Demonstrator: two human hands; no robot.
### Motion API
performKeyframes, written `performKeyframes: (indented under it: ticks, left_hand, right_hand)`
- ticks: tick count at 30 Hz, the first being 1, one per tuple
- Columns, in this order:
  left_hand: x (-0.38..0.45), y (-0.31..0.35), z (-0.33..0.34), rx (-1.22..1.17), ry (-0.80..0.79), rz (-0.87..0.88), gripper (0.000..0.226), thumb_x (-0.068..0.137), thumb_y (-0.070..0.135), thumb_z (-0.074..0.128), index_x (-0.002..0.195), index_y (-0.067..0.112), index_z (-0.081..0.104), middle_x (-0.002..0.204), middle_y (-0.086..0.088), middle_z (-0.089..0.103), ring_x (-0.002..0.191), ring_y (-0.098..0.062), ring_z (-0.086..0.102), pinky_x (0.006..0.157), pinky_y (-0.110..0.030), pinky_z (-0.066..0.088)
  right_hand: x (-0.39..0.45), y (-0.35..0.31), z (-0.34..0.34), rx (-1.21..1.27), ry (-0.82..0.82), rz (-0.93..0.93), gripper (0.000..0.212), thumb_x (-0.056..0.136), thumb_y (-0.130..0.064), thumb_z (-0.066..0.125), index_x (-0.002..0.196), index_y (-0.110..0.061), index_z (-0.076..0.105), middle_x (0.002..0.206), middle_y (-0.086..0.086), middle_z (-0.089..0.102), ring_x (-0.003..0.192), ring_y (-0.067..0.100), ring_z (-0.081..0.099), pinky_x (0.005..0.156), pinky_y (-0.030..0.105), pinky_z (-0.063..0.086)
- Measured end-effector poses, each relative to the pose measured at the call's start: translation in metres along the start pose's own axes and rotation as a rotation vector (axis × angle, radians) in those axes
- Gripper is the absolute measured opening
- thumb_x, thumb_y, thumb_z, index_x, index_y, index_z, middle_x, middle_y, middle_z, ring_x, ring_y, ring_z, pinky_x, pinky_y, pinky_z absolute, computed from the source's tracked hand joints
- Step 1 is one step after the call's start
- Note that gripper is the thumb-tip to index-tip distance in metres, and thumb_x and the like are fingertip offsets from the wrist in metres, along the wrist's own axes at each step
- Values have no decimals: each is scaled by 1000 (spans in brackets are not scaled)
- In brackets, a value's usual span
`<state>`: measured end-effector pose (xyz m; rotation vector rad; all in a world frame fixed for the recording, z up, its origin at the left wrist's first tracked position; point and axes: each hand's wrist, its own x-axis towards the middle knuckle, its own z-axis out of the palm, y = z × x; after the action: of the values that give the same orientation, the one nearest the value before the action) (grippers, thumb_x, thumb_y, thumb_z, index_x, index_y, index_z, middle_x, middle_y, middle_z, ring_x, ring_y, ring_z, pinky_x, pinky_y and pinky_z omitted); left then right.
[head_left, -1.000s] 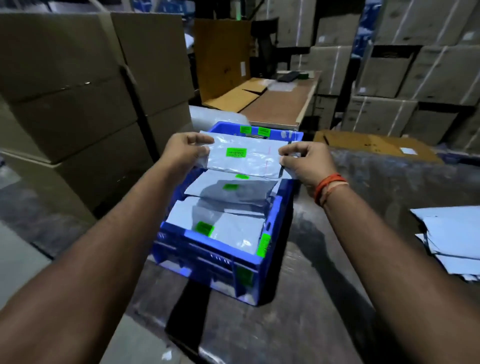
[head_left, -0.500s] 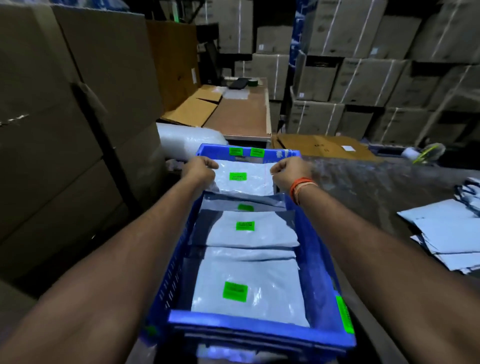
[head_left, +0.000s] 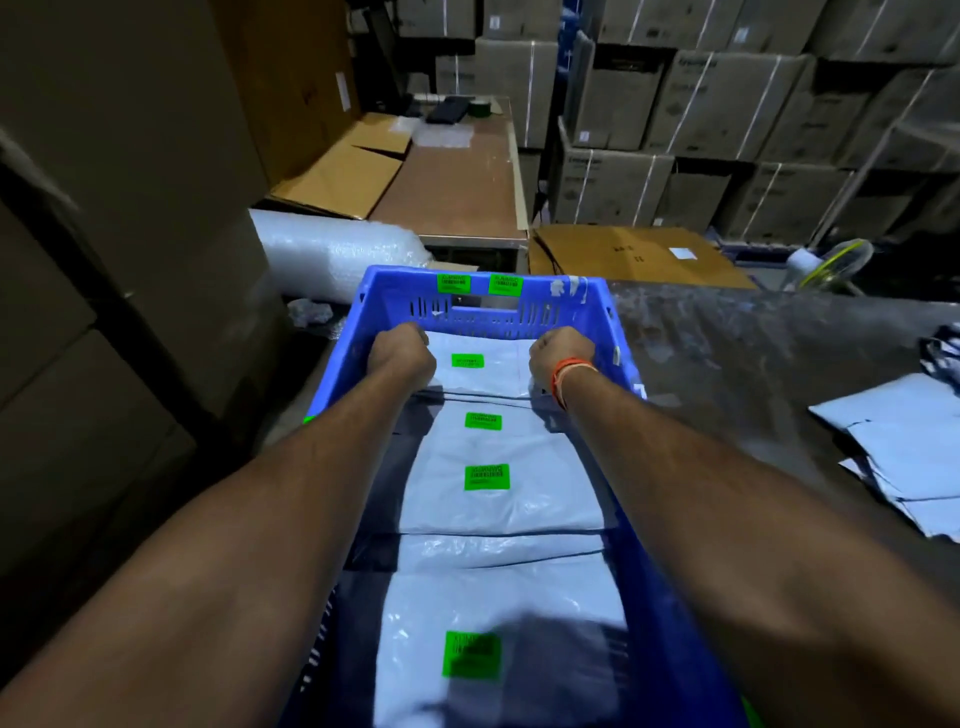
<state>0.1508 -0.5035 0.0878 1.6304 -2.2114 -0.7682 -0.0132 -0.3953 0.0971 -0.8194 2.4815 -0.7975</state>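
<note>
fingers of both hands are clenched downward, the tips hidden under the knuckles, grasping the far mailer by its two side edges. left hand takes the left edge, right hand the right edge, with an orange wrist band just behind it. that mailer lies at the far end of the blue crate, close against the slotted end wall, its green label facing up between the two fists.

both hands sit inside the crate's side walls with little room outward: the left knuckles are just beside the left wall, and the right hand is near the right wall. the open room is upward and back toward the person, over the other mailers. a middle mailer overlaps below the held one, and a near mailer fills the close end, each with a green label.

the crate stands at the left edge of the dark counter. to its right the counter surface runs bare as far as a loose pile of mailers, well apart from the crate. on the left, tall cardboard boxes stand close beside the crate. past the far wall lie a bubble wrap roll and a flattened carton, with a brown-topped table behind them and stacked cartons at the back.
</note>
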Motion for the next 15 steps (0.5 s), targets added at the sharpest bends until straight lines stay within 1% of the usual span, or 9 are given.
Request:
performKeyframes:
  ticks: [1,4,5,6,7,9,11,13,15]
  left_hand:
    - [1,1,2,58,-6,10,33,92,12,56,124,19,63,131,-15,59,120,-34,57,100,-39,49]
    - [-4,4,7,166,-9,5,33,94,14,53,127,16,60,134,-20,49,117,-39,56,101,-43,48]
    - [-6,4,8,189,1,4,33,95,15,53,127,15,58,135,-21,45,116,-40,56,101,-44,47]
    - [-8,5,9,204,16,10,33,96,17,53,128,15,58,136,-20,42,117,-40,55,100,-45,46]
    - [-11,7,8,218,32,23,33,97,20,53,129,15,57,137,-19,40,118,-40,53,100,-45,46]
    - [-19,13,2,221,69,71,36,97,25,55,133,19,56,139,-17,38,122,-39,49,102,-48,45]
    - [-29,24,-9,197,62,145,41,95,23,58,136,23,55,141,-16,38,125,-40,48,104,-47,44]
    - [-43,38,-19,132,40,235,51,90,14,55,139,25,54,140,-16,41,121,-40,53,103,-44,44]
    - [-63,56,-28,73,55,320,54,85,12,53,136,26,59,136,-14,49,116,-36,58,99,-40,46]
  right_hand:
    - [2,0,2,-29,-6,2,37,104,-9,40,138,2,53,140,20,54,128,30,52,51,7,38]
    - [7,3,8,-95,-13,-18,36,104,-9,41,136,2,53,139,20,55,127,31,53,43,3,35]
    - [5,3,9,-93,6,-13,34,102,-12,45,131,0,58,135,19,58,123,32,56,51,1,39]
    - [2,3,8,-113,47,-26,31,97,-15,50,124,-5,63,128,18,63,117,33,60,69,11,49]
    - [-1,3,5,-147,110,-54,29,91,-17,55,117,-9,67,122,16,65,110,34,62,81,23,53]
    - [-16,-2,-8,-149,136,-125,29,87,-15,58,114,-11,68,118,16,65,108,34,62,91,36,55]
    - [-31,-8,-26,-126,144,-223,28,88,-11,58,114,-10,70,117,14,67,109,33,62,95,38,53]
    - [-44,-10,-45,-56,156,-288,31,87,-6,60,117,-9,71,120,12,68,114,30,60,101,35,49]
    - [-63,-7,-66,-5,212,-338,36,83,-2,60,116,-9,72,122,10,68,117,26,60,104,31,46]
